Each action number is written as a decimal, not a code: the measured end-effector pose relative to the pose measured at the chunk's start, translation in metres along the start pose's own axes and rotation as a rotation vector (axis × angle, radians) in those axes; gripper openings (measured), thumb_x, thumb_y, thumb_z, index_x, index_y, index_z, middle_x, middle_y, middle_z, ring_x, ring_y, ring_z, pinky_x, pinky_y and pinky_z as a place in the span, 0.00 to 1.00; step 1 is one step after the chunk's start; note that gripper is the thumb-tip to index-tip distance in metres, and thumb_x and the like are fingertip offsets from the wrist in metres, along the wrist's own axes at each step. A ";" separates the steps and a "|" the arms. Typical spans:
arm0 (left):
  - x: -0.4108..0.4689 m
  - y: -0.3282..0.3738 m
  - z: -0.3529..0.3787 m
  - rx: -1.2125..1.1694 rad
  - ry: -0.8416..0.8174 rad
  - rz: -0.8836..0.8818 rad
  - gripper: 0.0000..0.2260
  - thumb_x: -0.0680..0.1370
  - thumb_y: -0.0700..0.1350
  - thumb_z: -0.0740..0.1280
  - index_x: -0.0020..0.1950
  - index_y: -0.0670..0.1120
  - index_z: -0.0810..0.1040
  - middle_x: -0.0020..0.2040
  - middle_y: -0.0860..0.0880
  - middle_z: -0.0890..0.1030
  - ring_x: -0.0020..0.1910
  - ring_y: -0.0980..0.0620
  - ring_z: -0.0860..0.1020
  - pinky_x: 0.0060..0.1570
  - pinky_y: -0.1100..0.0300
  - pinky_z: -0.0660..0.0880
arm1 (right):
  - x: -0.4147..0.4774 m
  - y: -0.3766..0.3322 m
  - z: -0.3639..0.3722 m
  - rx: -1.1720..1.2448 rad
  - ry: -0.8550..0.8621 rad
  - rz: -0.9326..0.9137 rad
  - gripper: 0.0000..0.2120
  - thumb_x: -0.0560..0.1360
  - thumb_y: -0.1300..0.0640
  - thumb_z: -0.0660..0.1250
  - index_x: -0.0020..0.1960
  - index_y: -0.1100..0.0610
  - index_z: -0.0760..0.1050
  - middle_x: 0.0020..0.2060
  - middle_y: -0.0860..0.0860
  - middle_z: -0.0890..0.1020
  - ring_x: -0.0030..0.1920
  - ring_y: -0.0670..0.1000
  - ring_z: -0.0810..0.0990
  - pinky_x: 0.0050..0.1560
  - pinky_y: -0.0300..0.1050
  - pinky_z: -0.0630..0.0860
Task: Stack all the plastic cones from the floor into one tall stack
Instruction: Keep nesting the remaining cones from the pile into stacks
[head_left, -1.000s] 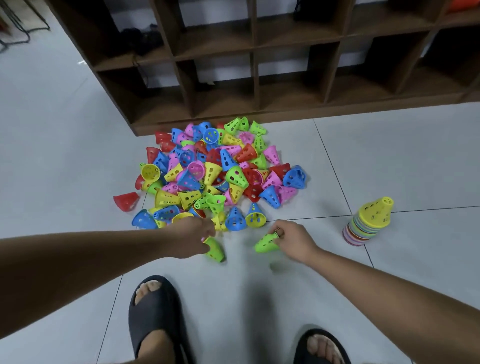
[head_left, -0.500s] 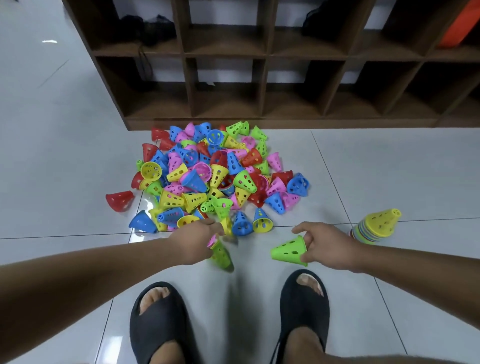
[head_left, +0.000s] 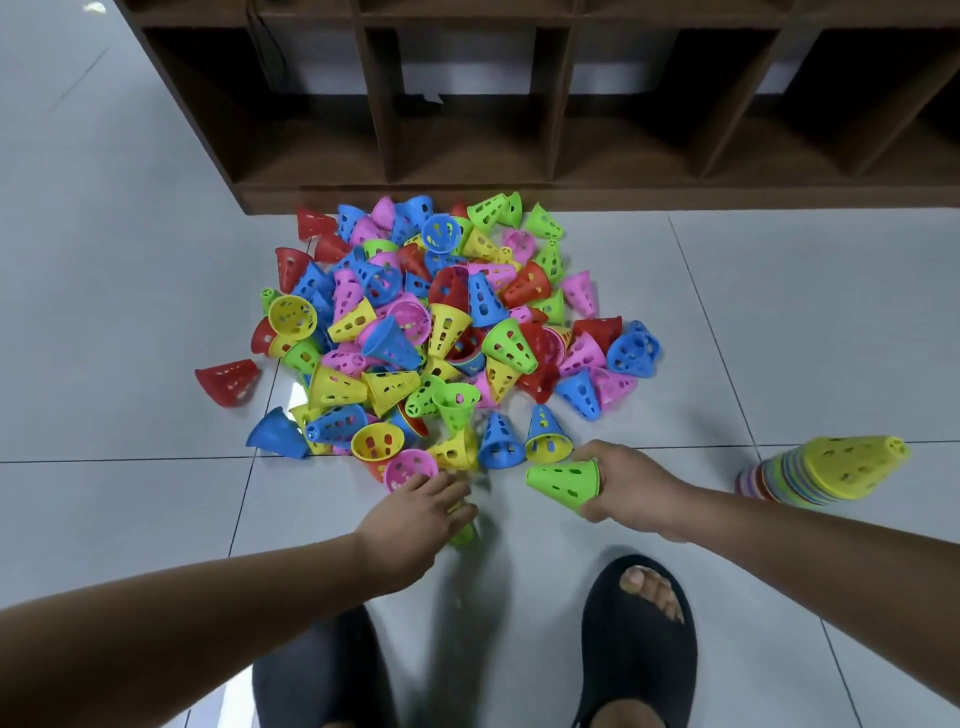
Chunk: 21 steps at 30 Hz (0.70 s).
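Observation:
A heap of perforated plastic cones in red, blue, pink, yellow and green lies on the floor before a shelf. My right hand grips a green cone by its wide end, tip pointing left, just off the heap's near edge. My left hand is curled over another green cone, mostly hidden under the fingers, beside a pink cone. A stack of cones topped by a yellow one leans at the right. A lone red cone lies left of the heap.
A dark wooden cubby shelf stands directly behind the heap. My two feet in black slippers are on the grey tiled floor just below my hands.
My right hand lifted its green cone off the floor and turned it tip-left. My left hand stayed at the heap's near edge over its green cone. The view shifted closer to the heap.

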<state>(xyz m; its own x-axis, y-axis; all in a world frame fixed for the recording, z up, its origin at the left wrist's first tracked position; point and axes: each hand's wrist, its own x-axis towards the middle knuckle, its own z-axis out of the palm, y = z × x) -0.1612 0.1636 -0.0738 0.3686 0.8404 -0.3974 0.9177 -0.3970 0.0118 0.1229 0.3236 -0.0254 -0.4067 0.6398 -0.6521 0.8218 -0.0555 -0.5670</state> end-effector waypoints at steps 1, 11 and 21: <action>0.002 -0.002 0.004 0.013 0.008 -0.001 0.30 0.66 0.43 0.76 0.69 0.50 0.77 0.69 0.46 0.78 0.71 0.41 0.75 0.61 0.46 0.79 | 0.006 0.002 0.001 -0.002 -0.009 0.019 0.34 0.65 0.60 0.77 0.68 0.43 0.73 0.57 0.50 0.81 0.54 0.52 0.82 0.43 0.44 0.78; 0.020 -0.012 0.023 0.051 0.177 0.033 0.16 0.73 0.46 0.73 0.61 0.49 0.80 0.56 0.47 0.79 0.58 0.42 0.76 0.56 0.48 0.75 | 0.040 0.005 0.022 0.220 -0.016 0.080 0.40 0.62 0.61 0.82 0.70 0.39 0.73 0.60 0.49 0.81 0.58 0.51 0.82 0.57 0.51 0.84; 0.042 0.000 0.008 -0.488 0.334 -0.113 0.25 0.78 0.59 0.70 0.72 0.51 0.73 0.67 0.49 0.76 0.58 0.45 0.80 0.51 0.51 0.81 | 0.023 -0.001 0.035 0.714 0.018 0.043 0.32 0.66 0.73 0.79 0.64 0.52 0.76 0.58 0.63 0.82 0.49 0.54 0.85 0.47 0.47 0.84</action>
<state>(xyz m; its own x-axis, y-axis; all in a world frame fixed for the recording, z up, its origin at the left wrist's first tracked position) -0.1470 0.1954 -0.0979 0.2185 0.9694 -0.1116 0.8866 -0.1494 0.4378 0.0989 0.3110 -0.0574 -0.3685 0.6379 -0.6762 0.3722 -0.5653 -0.7361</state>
